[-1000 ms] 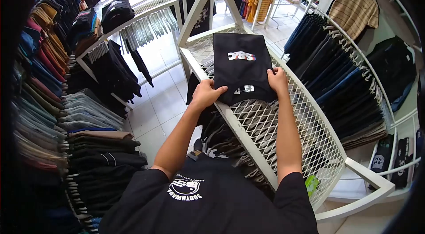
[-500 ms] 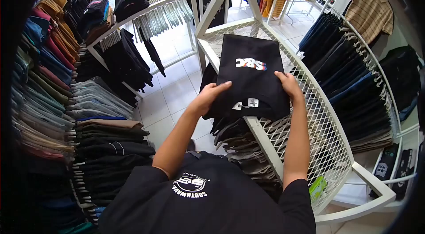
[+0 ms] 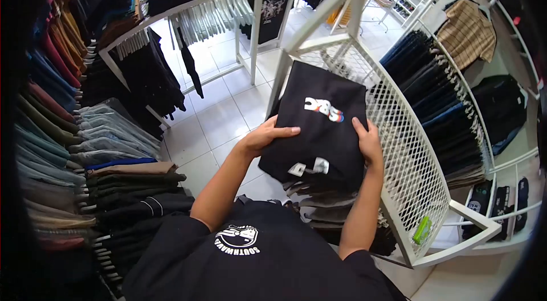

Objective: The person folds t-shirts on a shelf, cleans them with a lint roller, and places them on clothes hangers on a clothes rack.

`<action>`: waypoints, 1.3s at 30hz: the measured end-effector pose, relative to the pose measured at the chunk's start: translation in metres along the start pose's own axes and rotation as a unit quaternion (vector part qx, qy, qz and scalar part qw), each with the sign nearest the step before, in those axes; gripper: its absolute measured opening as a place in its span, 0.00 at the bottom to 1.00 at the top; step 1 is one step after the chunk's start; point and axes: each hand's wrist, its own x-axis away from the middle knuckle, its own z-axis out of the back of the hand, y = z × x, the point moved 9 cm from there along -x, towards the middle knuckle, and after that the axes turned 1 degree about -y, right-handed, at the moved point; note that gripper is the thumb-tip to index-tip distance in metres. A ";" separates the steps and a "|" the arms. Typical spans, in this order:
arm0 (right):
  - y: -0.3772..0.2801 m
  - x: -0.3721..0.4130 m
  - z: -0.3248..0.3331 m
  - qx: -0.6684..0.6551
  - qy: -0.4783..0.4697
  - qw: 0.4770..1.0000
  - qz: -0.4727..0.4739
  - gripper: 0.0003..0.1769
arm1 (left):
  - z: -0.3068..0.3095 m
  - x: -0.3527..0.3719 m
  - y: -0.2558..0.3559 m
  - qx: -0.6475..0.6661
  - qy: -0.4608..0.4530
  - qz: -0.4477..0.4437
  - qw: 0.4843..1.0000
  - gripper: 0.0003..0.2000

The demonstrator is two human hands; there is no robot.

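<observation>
A folded black T-shirt with a white and coloured letter print is held flat in front of me, its collar end toward my body. My left hand grips its left edge, thumb on top and fingers hidden underneath. On the opposite edge my right hand holds it the same way, thumb over the cloth. White tags lie near the collar. The shirt overlaps the white mesh-topped rack in this view. Trousers hang below the rack's near side.
A small green packet lies on the mesh top. Hanging clothes line the left side, and jeans hang along the right wall. Another white rack with folded stacks stands ahead on the tiled floor.
Both hands have brought the folded T-shirt nearer my body and lower, with its print tilting more. The camera view has shifted, so the mesh rack appears turned.
</observation>
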 end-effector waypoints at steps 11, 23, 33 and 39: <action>-0.041 0.020 -0.251 -0.065 -0.076 0.993 0.062 0.28 | 0.152 0.165 0.102 -0.033 0.092 -0.080 0.992 0.44; -0.111 -0.022 -0.442 -0.134 -0.231 0.956 0.123 0.24 | 0.272 0.254 0.193 0.075 0.187 -0.272 0.941 0.28; -0.154 -0.150 -0.524 -0.156 -0.272 0.939 0.144 0.31 | 0.351 0.190 0.315 0.049 0.258 -0.278 0.924 0.27; -0.227 -0.291 -0.582 -0.133 -0.264 0.935 0.197 0.35 | 0.405 0.111 0.456 -0.023 0.260 -0.313 0.913 0.23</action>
